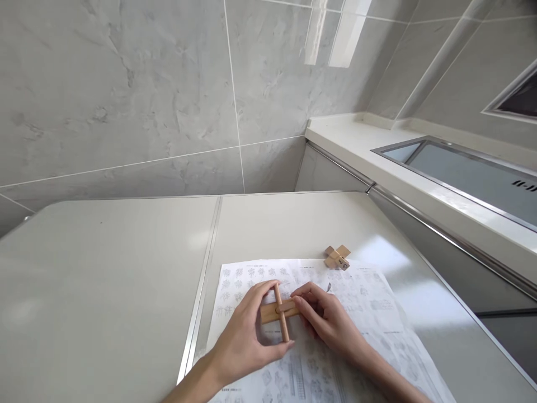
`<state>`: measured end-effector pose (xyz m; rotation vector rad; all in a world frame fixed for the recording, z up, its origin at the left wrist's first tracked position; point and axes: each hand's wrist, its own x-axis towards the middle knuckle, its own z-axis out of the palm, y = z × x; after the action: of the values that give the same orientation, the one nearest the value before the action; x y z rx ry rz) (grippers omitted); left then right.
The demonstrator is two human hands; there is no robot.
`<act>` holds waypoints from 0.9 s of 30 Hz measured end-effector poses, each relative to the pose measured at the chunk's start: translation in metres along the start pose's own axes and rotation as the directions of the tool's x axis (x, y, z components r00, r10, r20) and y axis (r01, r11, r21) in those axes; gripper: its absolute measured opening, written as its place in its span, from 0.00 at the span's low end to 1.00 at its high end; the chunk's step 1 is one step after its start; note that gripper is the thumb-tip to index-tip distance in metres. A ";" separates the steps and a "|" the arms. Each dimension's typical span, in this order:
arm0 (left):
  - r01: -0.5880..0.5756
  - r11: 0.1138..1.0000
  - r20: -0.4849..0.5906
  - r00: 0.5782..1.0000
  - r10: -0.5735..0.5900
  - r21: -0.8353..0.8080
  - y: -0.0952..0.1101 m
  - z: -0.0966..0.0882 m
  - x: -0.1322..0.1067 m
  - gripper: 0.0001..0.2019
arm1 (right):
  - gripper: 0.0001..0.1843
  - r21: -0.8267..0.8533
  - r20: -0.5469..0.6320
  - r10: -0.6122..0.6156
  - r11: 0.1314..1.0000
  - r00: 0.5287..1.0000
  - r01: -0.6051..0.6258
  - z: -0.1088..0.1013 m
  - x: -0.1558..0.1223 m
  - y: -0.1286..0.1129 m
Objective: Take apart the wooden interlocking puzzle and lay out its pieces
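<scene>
- Head view: a person's left hand (245, 330) and right hand (329, 319) meet over a printed instruction sheet (377, 313) spread on a pale table (104, 280).
- Between the two hands sits a wooden cross piece (280, 310), made of a flat bar lying sideways and a round peg crossing it nearly upright.
- The left hand curls around the cross piece from the left, with its forefinger at the top of the peg and its thumb at the peg's lower end, pinching it.
- The right hand closes its fingertips on the right end of the flat bar, gripping it.
- The cross piece rests on or just above the sheet; which one cannot be told.
- A second, smaller wooden puzzle block (337, 257) lies at the sheet's far edge, well apart from both hands.
- Grey marble-look wall tiles (126, 84) rise behind the table, and a white counter (377, 145) with a steel-framed inset runs along the right.
</scene>
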<state>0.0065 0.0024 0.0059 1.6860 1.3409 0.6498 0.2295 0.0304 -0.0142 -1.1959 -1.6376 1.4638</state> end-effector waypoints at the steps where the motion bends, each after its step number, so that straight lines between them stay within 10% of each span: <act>1: -0.009 1.000 -0.007 1.000 0.010 0.024 0.000 -0.002 0.000 0.45 | 0.20 0.004 -0.004 -0.002 1.000 1.000 0.002 -0.001 0.000 0.000; 9: -0.147 0.975 -0.056 0.986 0.159 0.165 -0.016 -0.037 0.011 0.44 | 0.24 0.159 -0.088 0.037 0.987 0.995 -0.023 -0.009 0.005 -0.007; 17: -0.015 0.959 -0.267 0.959 0.094 0.284 -0.033 -0.069 0.025 0.39 | 0.28 0.265 -0.145 0.105 0.962 0.984 -0.063 -0.011 0.008 -0.006; 27: 0.041 0.910 -0.273 0.959 0.080 0.412 -0.046 -0.082 0.029 0.38 | 0.26 0.258 -0.139 0.104 0.964 0.985 -0.065 -0.010 0.006 -0.003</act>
<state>-0.0753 0.0575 0.0030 1.9994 1.7668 0.6718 0.2357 0.0405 -0.0100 -1.2111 -1.2698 1.5413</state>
